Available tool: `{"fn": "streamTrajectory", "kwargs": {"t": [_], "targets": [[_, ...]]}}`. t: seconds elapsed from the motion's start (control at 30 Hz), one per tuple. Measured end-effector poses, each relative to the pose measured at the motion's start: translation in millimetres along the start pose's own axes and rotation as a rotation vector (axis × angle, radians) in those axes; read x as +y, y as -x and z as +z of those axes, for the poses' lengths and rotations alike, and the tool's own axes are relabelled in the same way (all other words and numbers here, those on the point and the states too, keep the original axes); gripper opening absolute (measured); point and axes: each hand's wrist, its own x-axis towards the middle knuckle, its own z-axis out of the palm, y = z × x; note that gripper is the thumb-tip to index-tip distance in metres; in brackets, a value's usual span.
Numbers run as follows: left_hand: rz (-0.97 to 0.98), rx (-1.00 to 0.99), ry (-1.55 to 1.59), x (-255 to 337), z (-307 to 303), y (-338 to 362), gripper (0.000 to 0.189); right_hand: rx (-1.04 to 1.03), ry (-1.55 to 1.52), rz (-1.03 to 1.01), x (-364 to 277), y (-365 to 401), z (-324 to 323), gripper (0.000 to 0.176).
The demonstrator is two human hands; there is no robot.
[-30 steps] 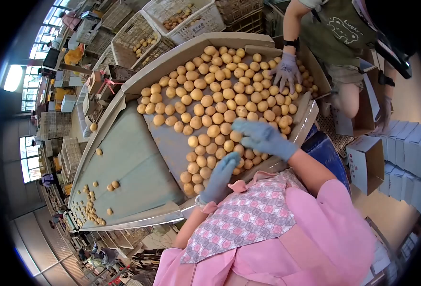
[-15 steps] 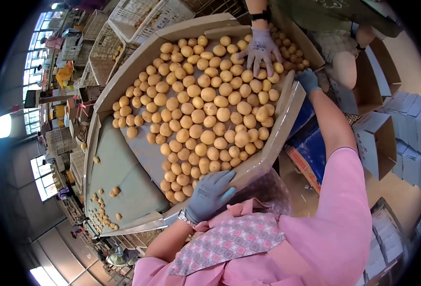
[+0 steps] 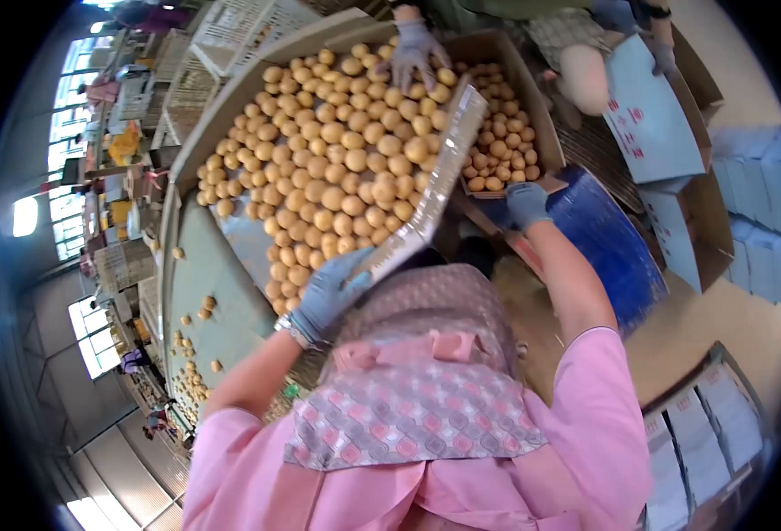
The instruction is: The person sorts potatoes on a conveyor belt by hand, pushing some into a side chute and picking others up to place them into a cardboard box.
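My left hand (image 3: pixel 330 288), in a blue-grey glove, lies on the plastic-wrapped rim (image 3: pixel 426 208) of the sorting table, fingers stretched out and thumb apart. A layer of round yellow-brown produce (image 3: pixel 320 177), potatoes or fruits, covers the table beyond it. To the right, my right hand (image 3: pixel 528 205), gloved alike, grips the near edge of a cardboard box (image 3: pixel 539 111). Inside that box lies more of the same produce (image 3: pixel 501 142). Its fingertips are partly hidden at the box edge.
Another person's gloved hand (image 3: pixel 417 57) touches the produce at the far side. At right, a person stands by white boxes (image 3: pixel 651 115). A blue panel (image 3: pixel 598 239) lies under my right arm. Plastic crates (image 3: pixel 240 35) stand behind; a green belt (image 3: pixel 222 283) runs at left.
My view has swung right, bringing the filled box into fuller sight. My right hand now shows at its near edge. The co-worker's hand still touches the produce. My left hand remains on the rim.
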Motion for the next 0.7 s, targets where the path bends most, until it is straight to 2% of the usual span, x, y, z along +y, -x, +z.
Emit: {"fn": "streamTrajectory", "kwargs": {"t": [0.03, 0.07, 0.1, 0.17, 0.23, 0.3, 0.33, 0.37, 0.4, 0.43, 0.5, 0.57, 0.6, 0.63, 0.67, 0.7], "targets": [[-0.011, -0.012, -0.007, -6.6, 4.9, 1.7, 0.055, -0.063, -0.014, 0.017, 29.9, 36.6, -15.6, 0.020], [-0.076, -0.030, 0.018, 9.7, -0.4, 5.2, 0.053, 0.029, -0.186, 0.214, 61.1, 73.8, -0.9, 0.019], [-0.010, -0.012, 0.068, 5.3, 1.7, 3.7, 0.051, 0.081, -0.070, 0.109, 86.3, 104.2, -14.9, 0.017], [-0.014, 0.003, 0.047, 0.5, 4.4, 2.6, 0.051, 0.041, 0.074, 0.038, 138.2, 155.4, -7.9, 0.007], [0.004, 0.027, 0.035, -5.4, 7.8, 1.8, 0.051, 0.007, 0.126, -0.052, 188.3, 214.0, 1.3, 0.005], [0.005, 0.033, 0.039, 1.5, 7.8, 7.8, 0.052, -0.208, 0.235, -0.040, 227.6, 282.6, 8.3, 0.008], [-0.001, 0.036, 0.043, -0.8, 8.8, 5.7, 0.052, -0.544, 0.331, -0.008, 226.2, 297.4, -2.2, 0.013], [-0.007, 0.051, 0.042, -0.5, 7.7, 5.3, 0.053, -0.790, 0.356, 0.172, 216.4, 304.0, -18.8, 0.019], [-0.004, 0.089, -0.012, 0.3, 9.5, 6.8, 0.053, -0.876, 0.441, 0.047, 220.3, 329.0, -11.0, 0.023], [-0.004, 0.111, 0.002, -2.5, 12.1, 6.8, 0.053, -0.828, 0.391, 0.234, 232.1, 361.2, 28.1, 0.027], [-0.017, 0.130, 0.002, 3.4, 11.1, 8.9, 0.052, -0.975, 0.369, 0.089, 197.1, 359.8, -0.7, 0.027], [0.002, 0.135, -0.018, 6.3, 14.9, 14.3, 0.051, -0.913, 0.361, -0.151, 180.5, 365.0, 3.5, 0.025], [0.021, 0.148, -0.029, 2.5, 14.8, 9.9, 0.051, -0.766, 0.357, -0.321, 177.9, 351.2, 38.2, 0.022], [-0.027, 0.132, -0.028, 7.8, 11.1, 11.6, 0.051, -0.532, 0.159, -0.341, 87.6, 278.2, -69.2, 0.014], [-0.021, 0.157, -0.011, 8.7, 10.8, 13.0, 0.051, -0.091, -0.146, -0.411, 42.1, 231.9, -105.1, 0.015], [-0.012, 0.179, 0.006, 8.4, 11.3, 14.2, 0.050, -0.021, -0.384, -0.375, -21.8, 166.0, -186.6, 0.021]]}}
